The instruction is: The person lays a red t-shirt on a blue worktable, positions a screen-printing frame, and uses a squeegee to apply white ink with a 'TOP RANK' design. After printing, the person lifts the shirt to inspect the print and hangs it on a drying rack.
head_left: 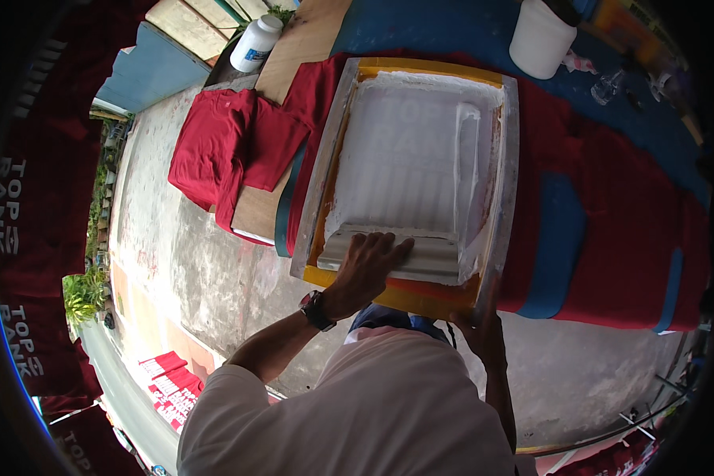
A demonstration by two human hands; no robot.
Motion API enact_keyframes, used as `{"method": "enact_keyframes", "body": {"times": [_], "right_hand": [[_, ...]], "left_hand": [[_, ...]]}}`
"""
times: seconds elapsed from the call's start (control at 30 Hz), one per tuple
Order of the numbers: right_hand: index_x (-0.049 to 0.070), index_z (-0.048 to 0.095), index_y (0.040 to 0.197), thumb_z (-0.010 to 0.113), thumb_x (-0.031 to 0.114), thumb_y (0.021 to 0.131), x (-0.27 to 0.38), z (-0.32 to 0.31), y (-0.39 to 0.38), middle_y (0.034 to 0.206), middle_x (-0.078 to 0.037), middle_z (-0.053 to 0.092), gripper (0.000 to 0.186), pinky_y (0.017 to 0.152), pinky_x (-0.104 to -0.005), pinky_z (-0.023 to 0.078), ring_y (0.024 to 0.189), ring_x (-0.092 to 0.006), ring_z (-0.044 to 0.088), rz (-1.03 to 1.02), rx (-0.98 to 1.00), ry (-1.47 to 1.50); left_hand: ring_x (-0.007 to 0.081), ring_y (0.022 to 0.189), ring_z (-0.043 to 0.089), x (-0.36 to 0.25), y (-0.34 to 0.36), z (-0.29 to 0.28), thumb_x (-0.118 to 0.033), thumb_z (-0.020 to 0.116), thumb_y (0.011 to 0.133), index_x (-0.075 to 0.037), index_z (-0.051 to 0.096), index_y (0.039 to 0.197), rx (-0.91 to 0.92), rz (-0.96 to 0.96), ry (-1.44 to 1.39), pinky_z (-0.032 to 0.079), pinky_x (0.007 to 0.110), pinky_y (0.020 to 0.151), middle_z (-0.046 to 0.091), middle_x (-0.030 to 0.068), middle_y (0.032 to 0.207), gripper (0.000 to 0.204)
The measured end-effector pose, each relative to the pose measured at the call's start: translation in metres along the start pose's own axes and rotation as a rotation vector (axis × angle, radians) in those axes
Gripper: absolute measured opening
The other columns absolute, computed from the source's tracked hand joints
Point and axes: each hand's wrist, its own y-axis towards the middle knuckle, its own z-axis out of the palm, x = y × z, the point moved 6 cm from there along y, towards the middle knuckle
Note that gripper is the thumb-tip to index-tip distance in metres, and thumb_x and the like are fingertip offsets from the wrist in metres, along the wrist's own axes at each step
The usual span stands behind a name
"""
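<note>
Head view | pinching squeegee (436, 254) with left hand (362, 274), probably for even pressure | touching frame (510, 159) with right hand (479, 333), perhaps steadying corner; cannot tell grip

The left grip (365, 266) covers part of the squeegee (432, 252), whose lower edge is out of sight. Shadow and the near right corner of the screen frame (509, 159) obscure much of the right grip (476, 332); whether its fingertips reach underneath cannot be told. The frame hides part of the red T-shirt (551, 135) below. Overhead, the white bucket (541, 44) is cropped. Hanging red shirts (51, 214) vanish into the black rim. A clear object (605, 87) on the blue desk (444, 28) is too indistinct to identify.
</note>
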Motion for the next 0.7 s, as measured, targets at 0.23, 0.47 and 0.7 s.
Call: {"method": "enact_keyframes", "body": {"times": [0.23,0.47,0.7], "right_hand": [[0.01,0.005,0.175,0.088,0.035,0.09,-0.004,-0.001,0.001,0.144,-0.035,0.064,0.121,0.102,-0.0514,0.058,0.128,-0.0512,0.067,-0.013,-0.034,-0.068],[0.006,-0.006,0.173,0.086,0.023,0.095,0.004,0.0,0.0,0.102,-0.021,0.082,0.122,0.088,-0.0425,0.063,0.095,-0.0342,0.082,-0.022,0.007,-0.009],[0.005,0.007,0.174,0.088,0.025,0.092,0.009,-0.002,0.001,0.136,-0.026,0.071,0.117,0.092,-0.0442,0.063,0.105,-0.0364,0.08,0.05,0.023,-0.021]], "left_hand": [[0.0357,0.105,0.076,0.028,0.084,-0.055,0.016,0.058,0.082,-0.005,0.073,0.134,-0.199,0.217,-0.108,0.059,0.048,0.093,0.079,0.0169,0.121,0.058],[0.0339,0.103,0.078,0.091,0.283,-0.09,0.007,0.065,0.084,-0.016,0.075,0.136,-0.317,0.272,0.11,0.06,0.047,0.091,0.08,0.0142,0.117,0.057],[0.0325,0.105,0.077,0.113,0.339,-0.067,0.005,0.066,0.087,-0.021,0.072,0.141,-0.226,0.351,0.193,0.058,0.054,0.09,0.08,0.0119,0.111,0.06]]}}
